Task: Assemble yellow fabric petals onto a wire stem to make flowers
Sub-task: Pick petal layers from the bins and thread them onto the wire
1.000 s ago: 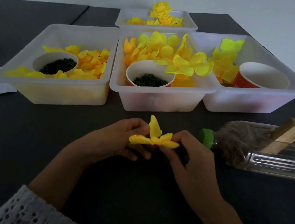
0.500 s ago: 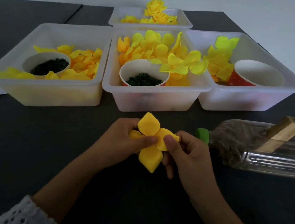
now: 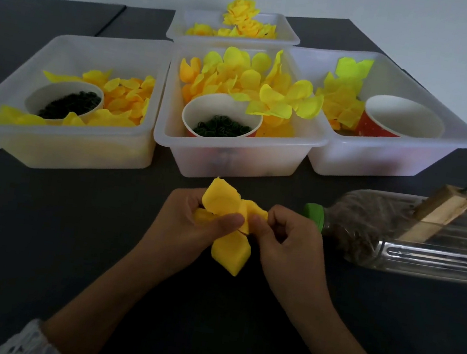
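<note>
Both hands meet over the dark table (image 3: 37, 239) just in front of the bins, and between them sits a yellow petal piece (image 3: 228, 224). The left hand (image 3: 189, 224) has its thumb pressed across the middle of the fabric with the fingers curled behind, while the right hand (image 3: 289, 238) pinches the edge nearest it between thumb and forefinger. One lobe stands up toward the bins, another hangs down toward the person, and a third shows past the left fingers. The step in hand looks like seating or spreading a petal layer on its stem, though no wire can be made out here; it may be hidden under the fabric and fingers. Supplies are close: the middle bin (image 3: 228, 164) holds loose petals and a cup (image 3: 222, 118) of dark green bits, the left bin (image 3: 59, 149) holds the same, the right bin (image 3: 393, 163) has petals and a cup that looks empty, and the far bin (image 3: 288, 31) holds what seem to be finished flowers. A clear bottle (image 3: 397, 239) lies on its side just right of the hands. The next move likely calls for keeping the left pinch firm at the centre so the layer does not slip, while the right hand either tugs the lobes even or lets go to reach forward into a bin for another piece.
</note>
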